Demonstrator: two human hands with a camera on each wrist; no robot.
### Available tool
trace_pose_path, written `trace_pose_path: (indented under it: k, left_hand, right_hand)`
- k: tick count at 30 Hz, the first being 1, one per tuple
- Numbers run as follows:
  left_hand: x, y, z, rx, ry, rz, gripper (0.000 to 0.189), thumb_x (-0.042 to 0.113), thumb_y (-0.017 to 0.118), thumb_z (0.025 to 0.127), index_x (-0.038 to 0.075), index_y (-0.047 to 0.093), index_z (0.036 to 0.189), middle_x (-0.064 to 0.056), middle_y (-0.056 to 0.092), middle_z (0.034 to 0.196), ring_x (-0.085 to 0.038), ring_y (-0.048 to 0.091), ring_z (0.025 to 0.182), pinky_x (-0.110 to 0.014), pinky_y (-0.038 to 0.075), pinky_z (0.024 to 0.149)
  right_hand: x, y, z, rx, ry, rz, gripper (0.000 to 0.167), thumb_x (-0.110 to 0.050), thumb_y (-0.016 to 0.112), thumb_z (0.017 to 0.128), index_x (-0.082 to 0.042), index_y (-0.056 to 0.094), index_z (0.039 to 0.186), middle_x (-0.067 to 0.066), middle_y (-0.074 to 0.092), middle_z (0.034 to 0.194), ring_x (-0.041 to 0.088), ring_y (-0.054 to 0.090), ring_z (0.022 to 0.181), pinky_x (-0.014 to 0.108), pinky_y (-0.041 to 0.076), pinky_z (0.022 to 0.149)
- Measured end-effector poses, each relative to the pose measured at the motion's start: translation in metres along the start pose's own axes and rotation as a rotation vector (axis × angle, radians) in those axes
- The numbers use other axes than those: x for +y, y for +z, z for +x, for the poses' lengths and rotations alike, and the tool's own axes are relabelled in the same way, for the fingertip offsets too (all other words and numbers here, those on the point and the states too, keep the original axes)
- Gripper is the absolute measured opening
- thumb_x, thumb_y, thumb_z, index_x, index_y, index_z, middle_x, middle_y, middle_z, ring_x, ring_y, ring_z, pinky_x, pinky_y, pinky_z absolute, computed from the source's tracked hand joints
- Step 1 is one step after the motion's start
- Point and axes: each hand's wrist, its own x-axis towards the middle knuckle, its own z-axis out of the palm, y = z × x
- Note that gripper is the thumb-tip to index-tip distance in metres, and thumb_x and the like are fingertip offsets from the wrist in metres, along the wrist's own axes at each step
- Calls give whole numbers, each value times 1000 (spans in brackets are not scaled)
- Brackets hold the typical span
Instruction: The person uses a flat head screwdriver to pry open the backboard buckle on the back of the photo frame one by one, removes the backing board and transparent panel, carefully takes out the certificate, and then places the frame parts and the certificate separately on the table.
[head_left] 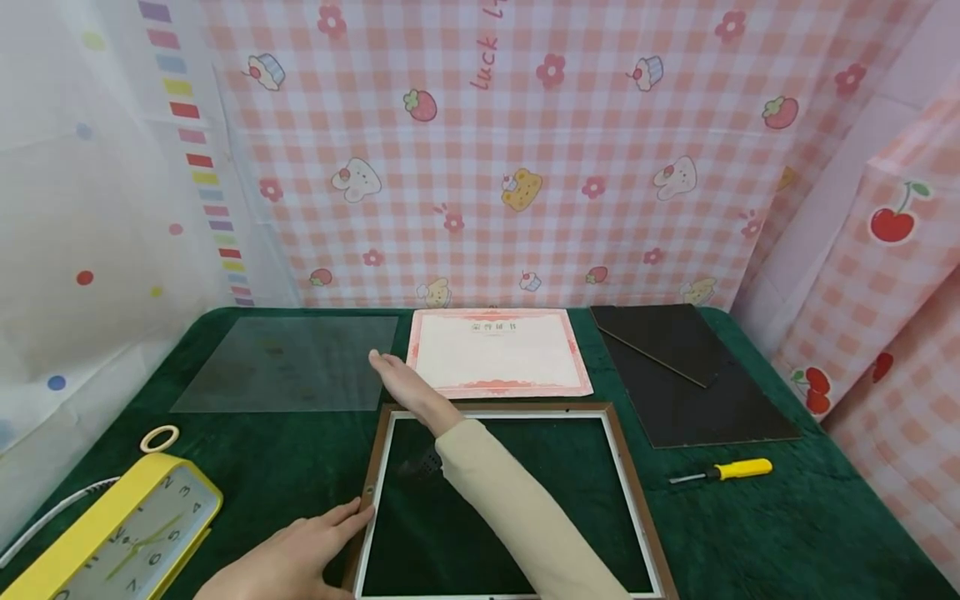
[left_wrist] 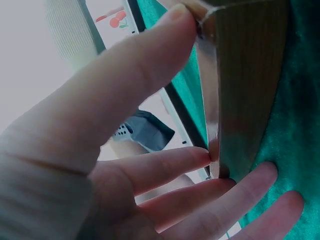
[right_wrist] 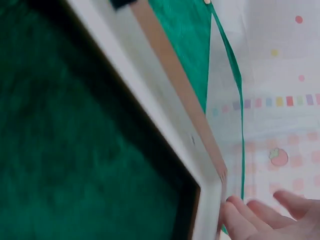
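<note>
A brown picture frame point(head_left: 643, 504) with a white inner edge lies on the green cloth, its opening showing the cloth beneath. My left hand point(head_left: 292, 554) touches the frame's left side. In the left wrist view its thumb point(left_wrist: 150, 55) is at a corner and the spread fingertips are along the side. My right hand point(head_left: 408, 387) reaches across the frame, fingers extended, near the right edge of a clear sheet point(head_left: 285, 371). Nothing shows in its grasp. The right wrist view has this hand point(right_wrist: 270, 220) just beyond a frame corner.
Behind the frame lies a red-bordered certificate point(head_left: 502, 358). A black backing board point(head_left: 660, 408) with a diagonal strip is at right, above a yellow-handled screwdriver point(head_left: 742, 468). At left are a yellow clock point(head_left: 150, 533) with a white cable and a pale ring point(head_left: 176, 434).
</note>
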Motion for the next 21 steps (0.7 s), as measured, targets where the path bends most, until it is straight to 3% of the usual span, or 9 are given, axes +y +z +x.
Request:
trace_pose_path:
  k: [4, 10, 17, 21]
  left_hand:
    - [11, -7, -7, -10, -52, -24, 89, 50, 73, 58, 13, 41, 132, -12, 38, 132, -27, 46, 104, -55, 37, 82]
    - [22, -18, -16, 22, -66, -56, 77, 41, 74, 64, 9, 46, 127, -14, 45, 126, -31, 46, 105, -56, 35, 83]
    - [21, -33, -18, 107, 47, -41, 66, 40, 71, 70, 3, 50, 121, -9, 55, 112, -25, 52, 96, -50, 40, 81]
    - [25, -39, -15, 212, 54, 13, 62, 41, 68, 73, 5, 51, 121, -7, 56, 110, -23, 53, 96, -48, 41, 81]
  right_hand:
    - [-1, -16, -4, 20, -18, -43, 54, -49, 38, 90, -13, 41, 131, 3, 42, 129, 19, 41, 115, 38, 33, 92]
    - [-5, -49, -13, 18, -71, -272, 44, -37, 43, 92, -10, 46, 127, 6, 45, 126, 19, 41, 114, 36, 34, 92]
    - [-1, -97, -28, -21, -92, -450, 39, -32, 45, 92, -9, 50, 122, 7, 49, 120, 20, 44, 111, 36, 36, 90]
    - [5, -122, -42, -30, -91, -527, 37, -31, 45, 92, -8, 51, 120, 8, 51, 116, 21, 47, 105, 36, 38, 86]
